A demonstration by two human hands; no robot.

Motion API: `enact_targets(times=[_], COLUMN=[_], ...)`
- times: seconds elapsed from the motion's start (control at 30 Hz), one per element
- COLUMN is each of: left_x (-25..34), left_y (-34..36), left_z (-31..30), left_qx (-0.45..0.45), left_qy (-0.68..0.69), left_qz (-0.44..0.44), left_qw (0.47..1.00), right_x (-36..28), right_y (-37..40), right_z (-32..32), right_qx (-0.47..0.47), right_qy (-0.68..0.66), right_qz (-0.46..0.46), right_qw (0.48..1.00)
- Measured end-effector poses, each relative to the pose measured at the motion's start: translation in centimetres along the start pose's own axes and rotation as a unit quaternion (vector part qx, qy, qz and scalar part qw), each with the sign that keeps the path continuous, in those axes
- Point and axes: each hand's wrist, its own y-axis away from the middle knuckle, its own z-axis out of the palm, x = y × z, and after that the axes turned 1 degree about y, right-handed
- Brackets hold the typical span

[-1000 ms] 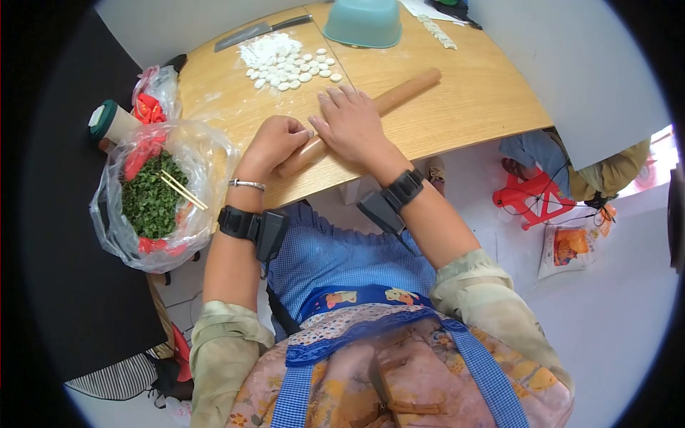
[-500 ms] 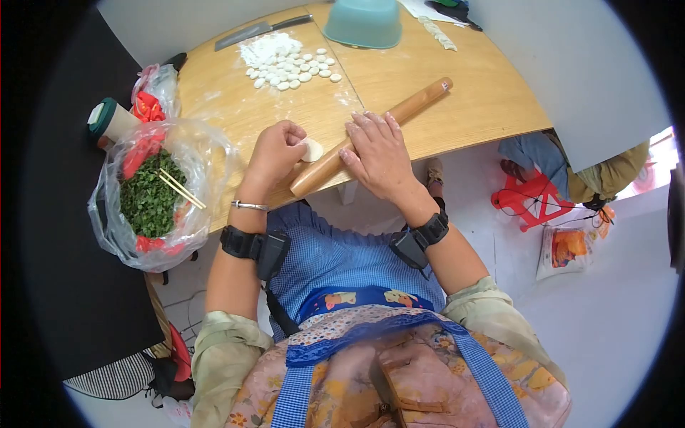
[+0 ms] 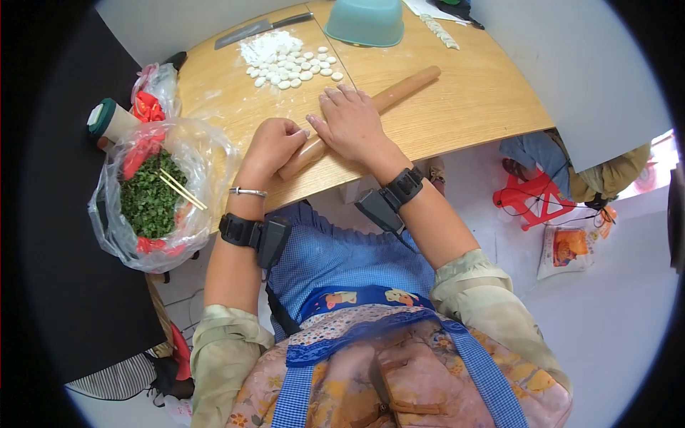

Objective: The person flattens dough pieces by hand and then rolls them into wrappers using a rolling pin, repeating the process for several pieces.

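My right hand (image 3: 349,123) lies flat over the wooden rolling pin (image 3: 407,88), its floured fingers stretched out and pressing on it. The pin slants from the table's front edge up to the right. My left hand (image 3: 274,147) is closed beside the pin's near end, fingers pinched on the edge of a small round dough wrapper. That wrapper is now almost wholly hidden by my hands and the pin. Farther back on the table sit several small flattened dough pieces (image 3: 292,70) next to a heap of white flour (image 3: 265,47).
A cleaver (image 3: 246,33) lies at the back left and an upturned teal bowl (image 3: 364,23) at the back. A row of dumplings (image 3: 439,32) sits back right. At left, a plastic-lined container holds chopped greens (image 3: 151,196) with chopsticks (image 3: 183,189). A red stool (image 3: 535,200) stands right.
My right hand has slid left along the rolling pin, which has shifted slightly left and toward me. The dough wrapper, visible before, is now covered. My left hand has barely moved.
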Motion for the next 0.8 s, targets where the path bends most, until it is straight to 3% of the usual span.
enact_targets(times=[0.23, 0.3, 0.33, 0.4, 0.5, 0.6, 0.8], left_x=[-1.0, -1.6, -1.8, -1.7, -1.5, -1.4, -2.1], left_y=[-0.3, -0.4, -0.5, -0.2, 0.8, 1.3, -0.1], left_z=[1.2, 1.6, 1.9, 2.2, 2.4, 2.1, 1.5], left_qx=[-0.007, 0.032, 0.029, 0.033, 0.053, 0.066, 0.070], left_qy=[-0.015, 0.001, 0.001, 0.168, 0.177, 0.082, 0.043], left_qz=[0.024, 0.111, 0.112, 0.045, 0.012, 0.047, 0.035], left_qw=[1.000, 0.993, 0.993, 0.984, 0.983, 0.993, 0.996], right_x=[0.8, 1.1, 1.3, 1.3, 1.3, 1.2, 0.9], right_y=[5.2, 6.7, 7.2, 7.6, 7.7, 7.1, 3.3], right_z=[-1.5, -1.8, -1.8, -2.1, -2.1, -1.9, -0.8], right_qx=[0.030, 0.038, 0.048, 0.048, 0.056, 0.065, 0.051], right_qy=[-0.026, -0.019, -0.013, -0.015, -0.015, -0.014, -0.019], right_qz=[-0.004, -0.008, -0.011, -0.011, -0.014, -0.021, -0.031], right_qw=[0.999, 0.999, 0.999, 0.999, 0.998, 0.998, 0.998])
